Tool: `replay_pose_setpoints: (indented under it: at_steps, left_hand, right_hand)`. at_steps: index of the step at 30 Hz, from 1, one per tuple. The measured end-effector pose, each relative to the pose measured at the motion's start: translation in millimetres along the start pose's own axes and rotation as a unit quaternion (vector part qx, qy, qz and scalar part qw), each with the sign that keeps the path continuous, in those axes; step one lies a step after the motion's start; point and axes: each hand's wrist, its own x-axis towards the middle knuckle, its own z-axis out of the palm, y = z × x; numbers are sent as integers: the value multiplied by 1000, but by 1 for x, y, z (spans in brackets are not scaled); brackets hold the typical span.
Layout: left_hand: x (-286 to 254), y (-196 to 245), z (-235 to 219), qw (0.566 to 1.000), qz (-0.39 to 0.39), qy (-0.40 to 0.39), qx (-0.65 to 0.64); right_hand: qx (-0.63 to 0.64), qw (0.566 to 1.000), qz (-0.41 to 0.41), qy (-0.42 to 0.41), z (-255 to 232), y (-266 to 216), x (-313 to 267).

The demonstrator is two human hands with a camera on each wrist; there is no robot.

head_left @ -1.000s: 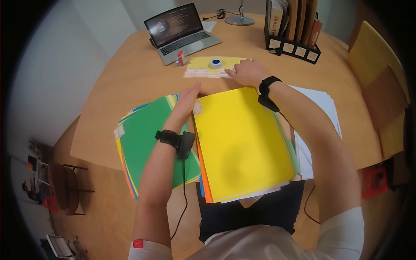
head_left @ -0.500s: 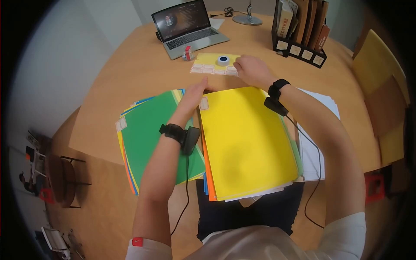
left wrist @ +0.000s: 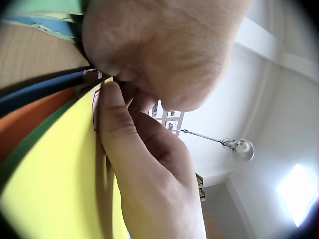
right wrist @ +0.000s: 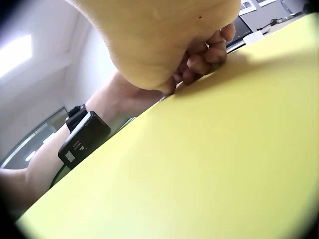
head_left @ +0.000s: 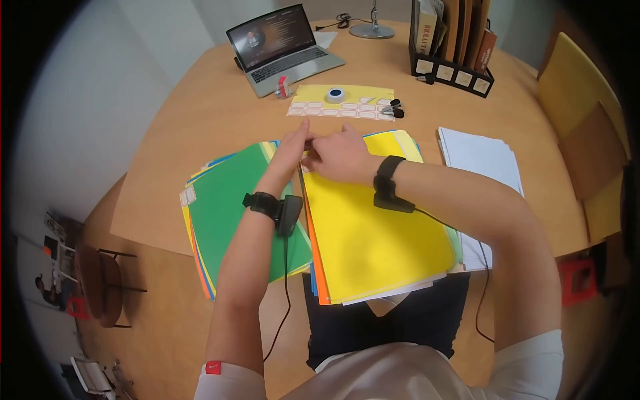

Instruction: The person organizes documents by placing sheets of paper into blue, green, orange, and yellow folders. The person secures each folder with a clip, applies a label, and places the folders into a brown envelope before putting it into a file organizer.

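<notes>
A stack of coloured folders (head_left: 380, 233), yellow on top with white paper below, lies in front of me over the table's near edge. My left hand (head_left: 290, 157) holds its far-left corner, most of the fingers hidden. Right beside it, my right hand (head_left: 341, 157) reaches across the yellow cover to the same corner. The left wrist view has the right thumb (left wrist: 113, 97) on the yellow front near a small label (left wrist: 95, 107), other fingers curled behind. Blue, orange and green layers fan out there. I cannot tell whether a small item is also between the right fingers.
At left lies another stack with a green top (head_left: 230, 207); white papers (head_left: 473, 157) lie at right. Behind the hands are a label sheet (head_left: 323, 112), black clips (head_left: 395, 109) and a round white object (head_left: 335, 95). Farther back stand a laptop (head_left: 293, 63) and a file rack (head_left: 453, 79).
My right hand has left the label sheet and come toward me and leftward to the yellow corner beside the left hand. Black clips now show on the sheet. The left hand stays at the corner.
</notes>
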Motion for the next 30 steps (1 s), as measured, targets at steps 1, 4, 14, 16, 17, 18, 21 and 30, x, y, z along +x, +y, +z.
replay_pose_setpoints:
  at_steps: [1,4,14,16,17,18,21,30]
  left_hand:
    - [0,-1,1,1000,5,6,-6]
    - [3,-7,-2,999,23,-18,-27]
    - [2,2,1,999,22,-34,17]
    - [1,5,0,999,20,-38,3]
    - [-1,5,1,999,18,-34,-8]
    - [-3,3,2,999,26,-32,-21]
    - [-1,8,-2,998,62,-19,-26]
    - [-16,51,-59,971,131,2,199]
  right_hand:
    - [4,1000,0,18,2,4,0]
    - [10,997,16,68,-3,18,-6]
    - [310,895,181,264,-70,222,-124]
    - [380,843,264,275,-77,230,-162]
    - [427,804,289,296,-74,232,-176]
    - [475,761,311,313,-71,233,-187]
    - [544,693,254,398,-50,261,-199]
    - [480,769,253,337,-46,252,-200]
